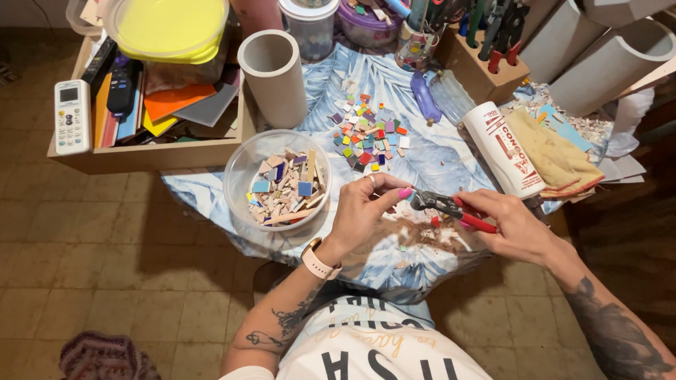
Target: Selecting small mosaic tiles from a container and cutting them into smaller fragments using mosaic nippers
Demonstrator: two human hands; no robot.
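My right hand [508, 224] grips red-handled tile nippers [451, 208] over the table's front edge. Their dark jaws point left toward my left hand [366, 211], whose thumb and forefinger pinch a small tile piece at the jaws; the piece itself is too small to make out. Brown chips and dust [415, 236] lie on the cloth just below both hands. A loose pile of small coloured mosaic tiles [367, 134] lies further back on the blue leaf-patterned cloth [436, 158]. A clear plastic bowl [243, 172] with broken tile pieces stands left of my left hand.
A grey tube [276, 77] stands upright behind the bowl. At the left, a wooden tray [141, 156] holds a white remote [72, 116], coloured sheets and a yellow-lidded tub [169, 28]. A white glue bottle [503, 149] lies on a tan cloth [553, 155]. A wooden tool block [486, 70] stands behind.
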